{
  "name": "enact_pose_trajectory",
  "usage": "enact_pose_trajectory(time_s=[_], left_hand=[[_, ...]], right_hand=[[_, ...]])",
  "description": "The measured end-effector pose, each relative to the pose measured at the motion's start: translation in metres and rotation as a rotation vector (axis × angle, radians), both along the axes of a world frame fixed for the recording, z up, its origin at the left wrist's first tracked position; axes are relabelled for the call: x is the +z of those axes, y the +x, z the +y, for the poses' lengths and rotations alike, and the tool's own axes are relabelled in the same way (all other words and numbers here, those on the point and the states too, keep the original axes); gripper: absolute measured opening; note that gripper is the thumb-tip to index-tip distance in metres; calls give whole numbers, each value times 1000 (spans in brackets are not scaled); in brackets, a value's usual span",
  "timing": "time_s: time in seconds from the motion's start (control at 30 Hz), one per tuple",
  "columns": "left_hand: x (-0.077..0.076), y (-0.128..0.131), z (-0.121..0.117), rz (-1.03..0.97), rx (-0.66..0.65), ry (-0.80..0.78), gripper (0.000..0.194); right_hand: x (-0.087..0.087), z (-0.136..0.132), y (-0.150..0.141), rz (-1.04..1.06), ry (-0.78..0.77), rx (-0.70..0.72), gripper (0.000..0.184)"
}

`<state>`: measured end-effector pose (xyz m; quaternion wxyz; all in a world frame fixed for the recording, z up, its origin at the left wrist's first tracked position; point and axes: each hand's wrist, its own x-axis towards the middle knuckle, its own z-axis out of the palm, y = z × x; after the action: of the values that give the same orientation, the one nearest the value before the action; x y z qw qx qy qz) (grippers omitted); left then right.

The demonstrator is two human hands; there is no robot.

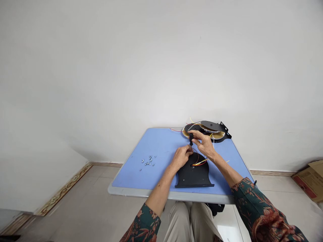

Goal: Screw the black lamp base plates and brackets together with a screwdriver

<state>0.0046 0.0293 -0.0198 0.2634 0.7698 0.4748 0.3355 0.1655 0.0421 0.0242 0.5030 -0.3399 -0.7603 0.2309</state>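
Note:
A black-handled screwdriver (191, 139) stands nearly upright, its handle gripped by the fingers of my right hand (205, 145). The shaft points down at the far edge of a black metal plate (193, 176), which lies on the table with its bent lip toward me. My left hand (181, 157) is at the plate's far left edge, fingers pinched together beside the screwdriver's tip; what they hold there is hidden. Red, yellow and white wires (201, 162) come out of a hole in the plate.
Several small silver screws (148, 161) lie scattered on the left of the blue table (131, 176). At the back right, black round plates (213, 126) with wires are stacked, overlapping the table's edge. A cardboard box (309, 179) sits on the floor at the right. A wall rises behind the table.

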Motion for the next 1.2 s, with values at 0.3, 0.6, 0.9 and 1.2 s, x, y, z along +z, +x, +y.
enact_pose_trajectory(time_s=[0.3, 0.6, 0.9, 1.2], left_hand=[[0, 3, 0, 155, 72, 42, 3], [5, 7, -4, 327, 89, 77, 11], [26, 24, -5, 733, 67, 91, 32], [18, -70, -24, 645, 429, 189, 20]], right_hand=[[-6, 0, -8, -160, 181, -139, 33], [2, -3, -1, 270, 84, -253, 34], [0, 4, 5, 391, 103, -332, 34], [-6, 11, 7, 486, 22, -237, 39]])
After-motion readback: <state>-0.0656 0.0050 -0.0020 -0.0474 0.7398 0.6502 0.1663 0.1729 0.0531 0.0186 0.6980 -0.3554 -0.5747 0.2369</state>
